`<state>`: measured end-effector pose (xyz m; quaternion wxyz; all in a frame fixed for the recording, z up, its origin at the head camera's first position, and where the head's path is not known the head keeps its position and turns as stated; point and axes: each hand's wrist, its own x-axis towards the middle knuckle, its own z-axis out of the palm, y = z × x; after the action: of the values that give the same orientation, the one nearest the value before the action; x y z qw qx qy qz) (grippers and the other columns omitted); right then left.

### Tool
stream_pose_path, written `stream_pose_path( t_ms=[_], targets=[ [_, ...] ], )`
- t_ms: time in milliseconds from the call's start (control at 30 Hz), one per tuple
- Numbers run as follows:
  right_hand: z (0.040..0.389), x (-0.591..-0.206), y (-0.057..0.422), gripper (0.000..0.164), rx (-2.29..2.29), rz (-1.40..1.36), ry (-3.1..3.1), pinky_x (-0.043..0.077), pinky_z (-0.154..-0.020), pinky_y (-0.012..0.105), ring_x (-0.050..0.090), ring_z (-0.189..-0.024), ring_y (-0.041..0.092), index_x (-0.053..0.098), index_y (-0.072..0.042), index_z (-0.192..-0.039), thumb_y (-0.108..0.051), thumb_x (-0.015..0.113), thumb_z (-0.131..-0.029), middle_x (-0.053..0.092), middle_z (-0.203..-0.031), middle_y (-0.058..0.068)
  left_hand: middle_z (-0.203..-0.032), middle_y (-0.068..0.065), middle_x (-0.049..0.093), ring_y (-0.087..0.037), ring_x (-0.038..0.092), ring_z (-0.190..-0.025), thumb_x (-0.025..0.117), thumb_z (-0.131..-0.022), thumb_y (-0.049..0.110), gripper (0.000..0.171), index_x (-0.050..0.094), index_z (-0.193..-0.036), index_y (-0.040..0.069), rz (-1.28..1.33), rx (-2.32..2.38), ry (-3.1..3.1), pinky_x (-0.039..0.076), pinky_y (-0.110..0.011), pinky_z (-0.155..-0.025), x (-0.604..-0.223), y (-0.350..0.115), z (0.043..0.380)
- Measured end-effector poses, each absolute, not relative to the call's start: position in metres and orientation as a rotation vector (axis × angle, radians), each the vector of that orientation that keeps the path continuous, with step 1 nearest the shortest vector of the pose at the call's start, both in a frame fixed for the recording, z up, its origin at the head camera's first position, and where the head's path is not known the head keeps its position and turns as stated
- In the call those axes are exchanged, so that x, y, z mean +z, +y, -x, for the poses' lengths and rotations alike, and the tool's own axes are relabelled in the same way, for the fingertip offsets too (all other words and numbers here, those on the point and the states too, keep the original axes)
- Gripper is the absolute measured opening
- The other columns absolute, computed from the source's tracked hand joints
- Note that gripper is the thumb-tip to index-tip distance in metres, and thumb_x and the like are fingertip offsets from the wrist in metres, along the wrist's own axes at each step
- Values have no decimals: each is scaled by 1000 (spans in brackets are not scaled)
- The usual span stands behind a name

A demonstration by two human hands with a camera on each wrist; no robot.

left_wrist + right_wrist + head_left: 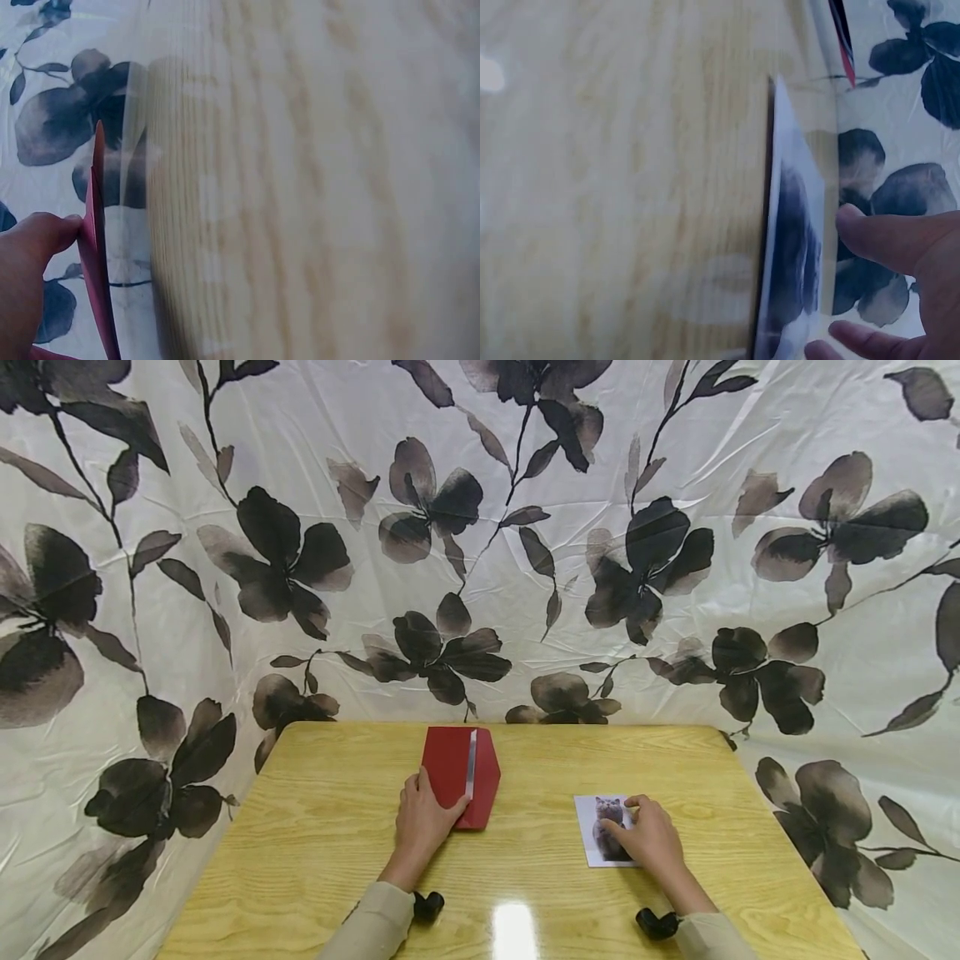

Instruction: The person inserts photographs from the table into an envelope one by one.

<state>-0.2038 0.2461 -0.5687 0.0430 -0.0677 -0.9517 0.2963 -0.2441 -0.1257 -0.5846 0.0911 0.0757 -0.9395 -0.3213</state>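
A red envelope point(450, 768) lies toward the far side of the wooden table, its pointed flap to the right and a pale silvery strip along the opening. My left hand point(426, 817) grips its near left part, thumb by the opening and fingers along the left edge. In the left wrist view, the thumb presses against the thin red envelope point(96, 262), seen edge-on. To the right, a white photo card point(588, 835) with a grey cat lies flat. My right hand point(651, 837) hovers over its right side, thumb and fingers spread apart, holding nothing.
The light wooden table point(337, 860) has rounded far corners. A white curtain with dark flowers point(420, 652) hangs behind and on both sides. Black wrist cameras point(657, 924) sit at the sleeve cuffs. A bright glare spot point(513, 931) shows near the front.
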Motion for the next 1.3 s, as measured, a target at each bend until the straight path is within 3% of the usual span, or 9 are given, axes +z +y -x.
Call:
stream_pose_path(
  t_ms=[267, 733, 1100, 1300],
  targets=[
    [196, -573, 255, 72, 851, 298, -3011, 50, -75, 50, 60, -89, 31, 63, 4, -119, -56, 87, -86, 62, -100, 15, -150, -31, 46, -46, 54, -128, 86, -88, 52, 108, 35, -162, -9, -210, -964, -2774, 54, -61, -99, -585, -126, 243],
    [188, -574, 251, 70, 740, 306, -3058, 50, -77, 53, 60, -83, 29, 63, -1, -104, -62, 89, -80, 62, -96, 13, -151, -32, 46, -46, 54, -128, 86, -88, 51, 109, 35, -162, -10, -201, -948, -2782, 54, -61, -99, -586, -129, 244],
    [191, -576, 244, 63, 741, 289, -2997, 47, -76, 53, 62, -76, 26, 55, -4, -106, -49, 93, -81, 62, -84, 7, -151, -31, 46, -46, 54, -129, 86, -88, 52, 108, 36, -161, -10, -205, -956, -2782, 54, -61, -99, -584, -129, 244],
    [189, -570, 245, 43, 787, 197, -2967, 47, -62, 43, 65, -69, 24, 59, -1, -117, -24, 86, -92, 73, -90, 12, -151, -30, 46, -45, 53, -130, 84, -89, 54, 108, 35, -162, -9, -199, -954, -2791, 54, -60, -99, -585, -129, 246]
  ],
)
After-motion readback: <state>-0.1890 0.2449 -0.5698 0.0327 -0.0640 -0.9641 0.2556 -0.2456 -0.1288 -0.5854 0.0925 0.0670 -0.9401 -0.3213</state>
